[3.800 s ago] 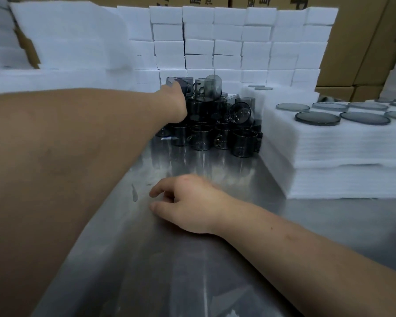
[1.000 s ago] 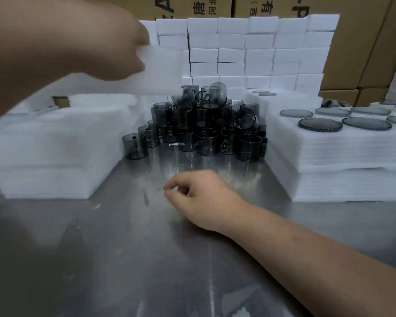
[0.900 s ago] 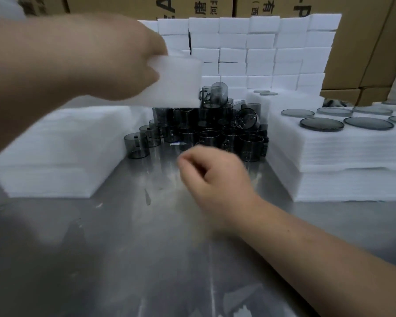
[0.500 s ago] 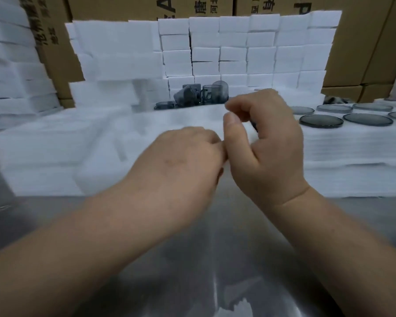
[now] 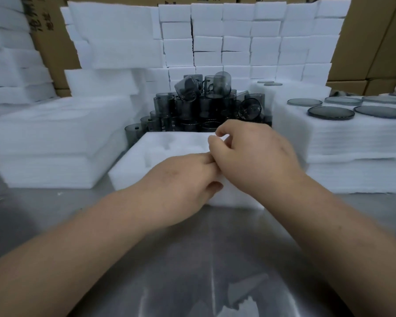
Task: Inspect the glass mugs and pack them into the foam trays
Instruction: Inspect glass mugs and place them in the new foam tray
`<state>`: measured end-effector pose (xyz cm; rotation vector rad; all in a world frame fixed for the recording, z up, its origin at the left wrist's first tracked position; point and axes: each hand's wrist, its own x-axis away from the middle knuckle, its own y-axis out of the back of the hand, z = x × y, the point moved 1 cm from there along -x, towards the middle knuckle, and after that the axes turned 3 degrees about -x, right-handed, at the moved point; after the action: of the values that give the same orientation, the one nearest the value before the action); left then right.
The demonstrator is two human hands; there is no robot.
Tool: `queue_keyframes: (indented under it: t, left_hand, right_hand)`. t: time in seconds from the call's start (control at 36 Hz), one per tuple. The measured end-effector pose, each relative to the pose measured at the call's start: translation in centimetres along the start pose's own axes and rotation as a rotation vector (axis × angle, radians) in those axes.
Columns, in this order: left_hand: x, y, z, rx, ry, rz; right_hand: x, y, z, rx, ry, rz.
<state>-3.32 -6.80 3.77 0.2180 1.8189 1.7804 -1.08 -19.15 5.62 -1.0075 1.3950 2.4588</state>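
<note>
Two hands meet on foam tray (image 5: 144, 156) at middle of counter (image 5: 192, 259). Left hand (image 5: 181, 179) grips tray's near wall, fingers curled over top, thumb on front face. Right hand (image 5: 254, 156), touching left, pinches white foam at tray top between thumb and forefinger. Glass mugs (image 5: 204, 106) piled just behind tray, toward counter's back edge, top ones tilted. Foam stacks (image 5: 55, 138) along left and right edges; round grey lids (image 5: 332, 112) lie on right stack. Foam blocks (image 5: 238, 42), cardboard boxes (image 5: 364, 42) behind.

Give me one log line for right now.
stage: tray prep | left hand holds foam tray | right hand pinches it | visible pocket empty | mugs piled behind
</note>
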Motion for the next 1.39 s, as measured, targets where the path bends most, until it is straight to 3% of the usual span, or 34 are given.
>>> queue_keyframes:
  t: [0.17,0.22,0.28,0.36,0.44,0.69,0.81,0.94,1.39]
  left_hand:
    - [0.7,0.6,1.0,0.107,0.009,-0.264]
    - [0.9,1.3,1.9,0.144,0.14,-0.441]
    - [1.1,1.7,3.2,0.155,0.333,-0.502]
    - [1.1,1.0,5.4,0.116,0.633,-0.289]
    - [0.9,0.0,6.6,0.193,0.751,-0.125]
    - [0.1,0.6,6.5,0.01,0.725,-0.092]
    - [-1.2,1.8,5.9,-0.048,0.658,-0.171]
    - [-5.4,2.8,6.8,-0.015,0.581,-0.244]
    - [-16.0,1.9,13.6,0.09,0.596,-0.137]
  right_hand:
    - [-0.3,-0.5,-0.7,0.056,-0.082,0.051]
    - [-0.5,-0.6,-1.1,0.095,-0.109,0.061]
    - [-0.6,-0.7,-1.5,0.114,-0.131,0.065]
    - [-0.7,-0.6,-1.5,0.153,-0.138,0.076]
    - [-0.5,-0.3,-1.1,0.171,-0.108,0.095]
    - [0.4,-1.7,0.6,0.134,-0.004,0.367]
    - [0.4,-2.0,0.5,0.168,0.015,0.424]
    - [0.4,-2.2,0.4,0.169,0.042,0.463]
    - [0.7,-2.3,0.4,0.179,0.053,0.492]
